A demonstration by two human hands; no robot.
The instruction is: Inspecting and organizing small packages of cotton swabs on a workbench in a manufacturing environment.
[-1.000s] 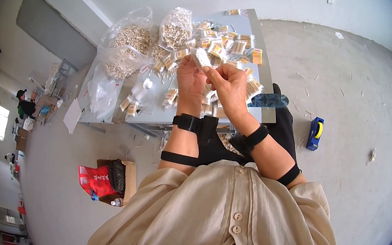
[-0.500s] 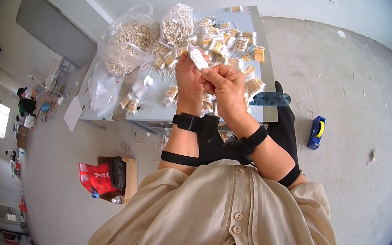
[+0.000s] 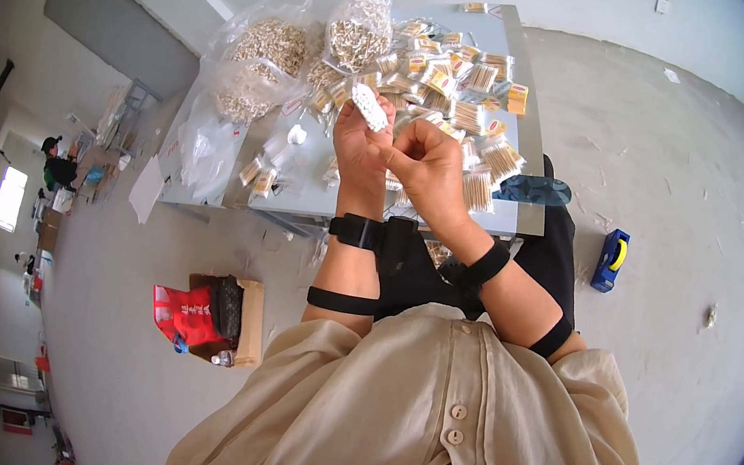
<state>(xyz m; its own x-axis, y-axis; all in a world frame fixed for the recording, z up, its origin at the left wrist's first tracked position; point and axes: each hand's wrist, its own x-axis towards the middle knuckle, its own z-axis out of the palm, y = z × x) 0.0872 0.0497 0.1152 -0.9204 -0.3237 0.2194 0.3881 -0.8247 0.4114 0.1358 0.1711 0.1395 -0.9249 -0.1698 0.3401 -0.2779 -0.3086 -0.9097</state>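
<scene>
Left hand (image 3: 361, 157) has its fingers gripping a bunch of cotton swabs (image 3: 369, 108) over the table (image 3: 496, 29) by its near edge, right hand (image 3: 427, 166) looks pinched shut, can't tell if on anything.

Oblong white-tipped swab bundle (image 3: 369, 108) in left hand (image 3: 361, 147): shafts hidden. Beige buttoned fabric shirt (image 3: 372, 404): cut off below. Distant dark-clad person (image 3: 63, 169): details too small.

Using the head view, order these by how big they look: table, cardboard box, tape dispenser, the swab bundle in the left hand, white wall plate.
Largest to smallest:
Table
Cardboard box
Tape dispenser and swab bundle: too alike to rank
White wall plate
</scene>
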